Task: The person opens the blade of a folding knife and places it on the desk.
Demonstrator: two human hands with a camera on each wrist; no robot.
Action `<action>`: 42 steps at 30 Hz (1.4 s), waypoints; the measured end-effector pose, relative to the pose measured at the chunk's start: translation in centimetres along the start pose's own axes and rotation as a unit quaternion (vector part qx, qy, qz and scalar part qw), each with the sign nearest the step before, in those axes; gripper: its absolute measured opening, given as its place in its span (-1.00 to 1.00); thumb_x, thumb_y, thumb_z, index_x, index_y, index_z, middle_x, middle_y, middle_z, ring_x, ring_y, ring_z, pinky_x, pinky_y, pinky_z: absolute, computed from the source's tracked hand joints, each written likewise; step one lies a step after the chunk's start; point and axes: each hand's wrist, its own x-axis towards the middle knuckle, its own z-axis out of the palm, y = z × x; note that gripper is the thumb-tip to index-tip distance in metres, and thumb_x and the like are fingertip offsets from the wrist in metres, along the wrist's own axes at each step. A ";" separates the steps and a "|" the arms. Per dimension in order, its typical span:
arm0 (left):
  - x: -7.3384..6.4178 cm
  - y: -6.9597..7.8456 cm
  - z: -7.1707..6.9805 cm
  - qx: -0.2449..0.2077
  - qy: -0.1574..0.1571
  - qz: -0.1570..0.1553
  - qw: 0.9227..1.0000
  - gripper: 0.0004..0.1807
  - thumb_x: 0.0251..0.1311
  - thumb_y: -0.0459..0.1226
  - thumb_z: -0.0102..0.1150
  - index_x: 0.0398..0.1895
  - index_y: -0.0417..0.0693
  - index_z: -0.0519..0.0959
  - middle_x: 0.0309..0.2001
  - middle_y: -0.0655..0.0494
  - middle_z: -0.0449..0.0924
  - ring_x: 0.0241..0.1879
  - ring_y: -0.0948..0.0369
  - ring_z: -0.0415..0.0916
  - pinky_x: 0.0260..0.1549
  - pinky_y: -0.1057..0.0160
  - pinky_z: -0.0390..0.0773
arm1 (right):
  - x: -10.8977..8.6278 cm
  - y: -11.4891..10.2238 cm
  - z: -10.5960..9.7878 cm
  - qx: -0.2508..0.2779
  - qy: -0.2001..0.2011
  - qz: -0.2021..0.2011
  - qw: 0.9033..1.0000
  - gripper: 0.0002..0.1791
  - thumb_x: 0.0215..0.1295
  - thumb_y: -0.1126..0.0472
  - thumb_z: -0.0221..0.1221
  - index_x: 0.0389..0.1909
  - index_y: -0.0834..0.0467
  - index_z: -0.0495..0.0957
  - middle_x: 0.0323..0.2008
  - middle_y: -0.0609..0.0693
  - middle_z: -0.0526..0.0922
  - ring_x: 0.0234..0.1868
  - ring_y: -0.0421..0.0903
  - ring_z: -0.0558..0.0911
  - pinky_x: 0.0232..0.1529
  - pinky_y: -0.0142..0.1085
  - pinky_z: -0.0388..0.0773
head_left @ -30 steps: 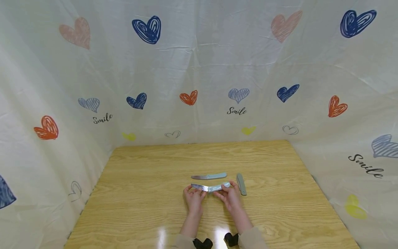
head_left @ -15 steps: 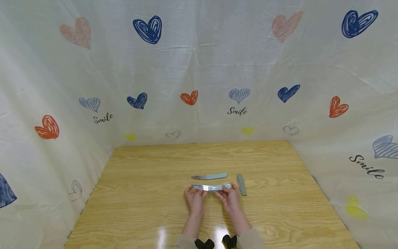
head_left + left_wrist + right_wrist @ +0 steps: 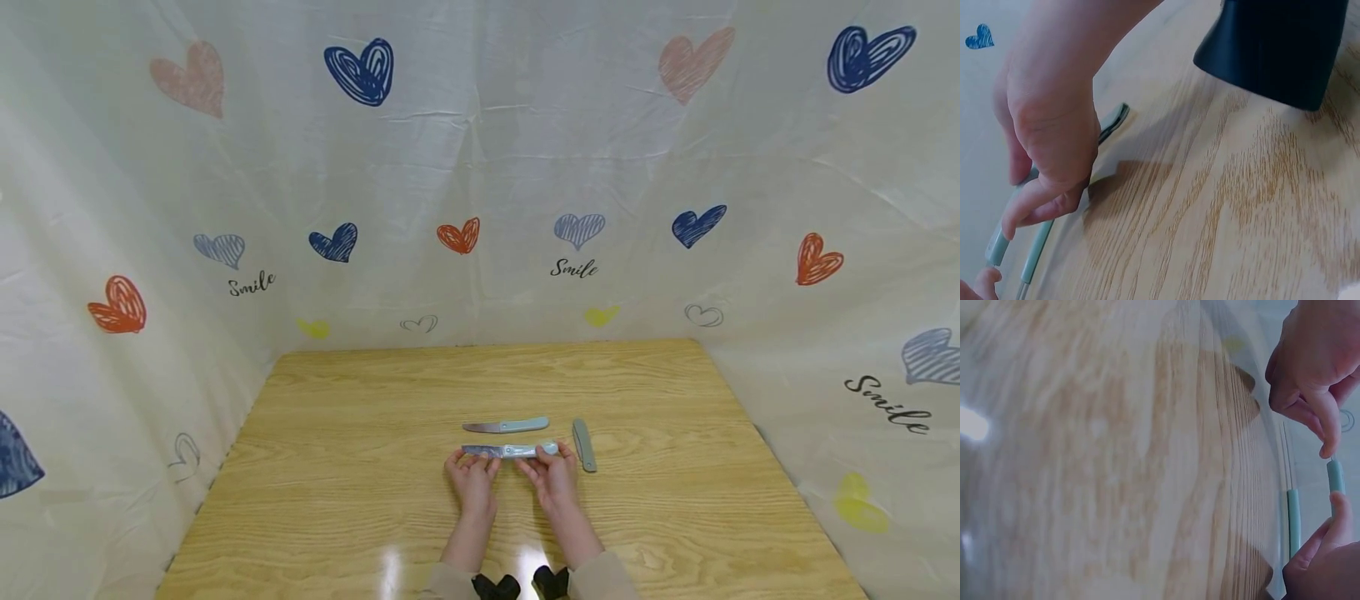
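A folding knife with a light blue handle [image 3: 519,451] is held level, its blade [image 3: 480,451] out to the left. My left hand [image 3: 474,490] pinches the blade between thumb and fingers. The handle's right end is gripped by my right hand [image 3: 557,485]. In the right wrist view, the left hand [image 3: 1319,369] is above and the right hand [image 3: 1329,569] below on the teal handle [image 3: 1335,477]. Just beyond lies a second light blue knife [image 3: 522,425], blade also out. A folded grey-green knife [image 3: 584,446] lies right of my right hand.
The knives are on a wood-grain table [image 3: 337,467]. A pale curtain [image 3: 480,167] printed with hearts and "Smile" surrounds its back and sides. Black cuff-like pieces [image 3: 497,587] sit at both wrists. A bright reflection [image 3: 390,571] shows near the front.
The held knife has gone from slightly bent and tilted to nearly straight and level. Its blade has turned from bright to darker. Both hands keep their hold and have barely moved.
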 end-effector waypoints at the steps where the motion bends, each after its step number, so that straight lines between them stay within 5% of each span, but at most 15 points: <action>1: 0.0 0.0 0.0 -0.005 0.004 0.000 1.000 -0.50 0.27 -0.66 -0.17 0.20 -0.37 -0.07 -0.14 -0.22 0.14 -0.22 0.12 0.39 -0.08 0.21 0.66 | 0.0 0.1 0.0 -0.001 0.000 -0.001 1.000 -0.58 0.39 0.56 -0.12 0.11 0.22 -0.05 -0.20 0.15 0.33 -0.38 -0.10 0.59 -0.15 -0.18 0.70; 10: 0.0 -0.3 0.1 -0.038 0.032 0.013 0.999 -0.45 0.21 -0.71 -0.18 0.19 -0.36 -0.09 -0.17 -0.22 0.16 -0.28 0.16 0.35 -0.14 0.23 0.68 | -0.2 0.4 -0.2 -0.040 0.004 -0.024 0.999 -0.46 0.44 0.49 -0.08 0.32 0.33 -0.07 -0.25 0.11 0.46 -0.35 -0.12 0.64 -0.09 -0.22 0.69; 28: 0.0 -0.8 0.2 -0.004 0.030 0.028 0.999 -0.46 0.26 -0.66 -0.08 0.21 -0.38 -0.04 -0.15 -0.25 0.21 -0.25 0.14 0.46 -0.05 0.10 0.65 | 0.3 0.3 -0.8 -0.100 0.028 -0.060 0.993 -0.59 0.42 0.47 -0.01 0.12 0.33 0.00 -0.33 0.10 0.58 -0.40 -0.16 0.68 -0.22 -0.25 0.71; 35: 0.5 -0.6 -0.5 0.033 -0.006 0.025 0.999 -0.47 0.24 -0.63 0.03 0.19 -0.47 0.04 -0.21 -0.19 0.26 -0.32 0.19 0.54 -0.12 0.15 0.68 | 0.4 -0.6 -1.7 -0.177 -0.003 -0.044 0.983 -0.43 0.38 0.49 0.01 0.26 0.50 -0.07 -0.12 0.28 0.56 -0.28 -0.05 0.71 -0.19 -0.15 0.72; 42: 0.5 0.1 -1.3 0.111 -0.026 0.020 0.993 -0.37 0.19 -0.62 0.09 0.29 -0.54 0.08 -0.25 -0.12 0.34 -0.35 0.22 0.55 -0.16 0.19 0.70 | 0.1 -1.4 -1.6 -0.247 -0.007 -0.035 0.968 -0.41 0.38 0.51 0.01 0.33 0.53 0.01 -0.03 0.31 0.44 -0.30 -0.16 0.64 -0.24 -0.23 0.72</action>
